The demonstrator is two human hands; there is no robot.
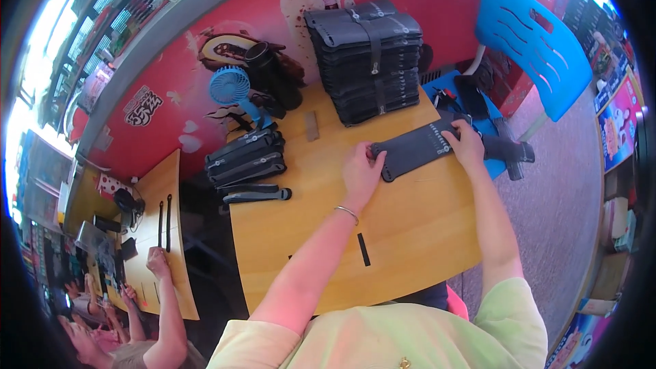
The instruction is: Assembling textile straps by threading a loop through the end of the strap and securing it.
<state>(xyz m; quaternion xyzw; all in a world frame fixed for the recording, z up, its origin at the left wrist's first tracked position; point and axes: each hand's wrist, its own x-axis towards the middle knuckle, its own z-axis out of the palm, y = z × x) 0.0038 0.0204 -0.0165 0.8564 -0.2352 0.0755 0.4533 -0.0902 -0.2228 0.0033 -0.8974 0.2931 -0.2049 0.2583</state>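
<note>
A flat dark grey panel (413, 152) with rounded corners and white printed marks lies across the right side of the wooden table. My left hand (363, 169) pinches its left end between thumb and fingers. On its far right part, my right hand (467, 145) is closed around the edge, fingers partly hidden. Behind the panel stands a tall stack of similar dark panels (369, 61), bound with straps. More folded dark pieces (246, 157) are piled at the table's left edge. A short black strip (363, 249) lies nearer to me.
A blue fan (231, 87) and a black cylindrical bottle (273, 74) stand at the back by the red wall. A small grey-brown bar (311, 126) lies near them. Rightward are a blue chair (536, 48) and dark pieces on a blue seat. Another person's hand (158, 263) works at the left table.
</note>
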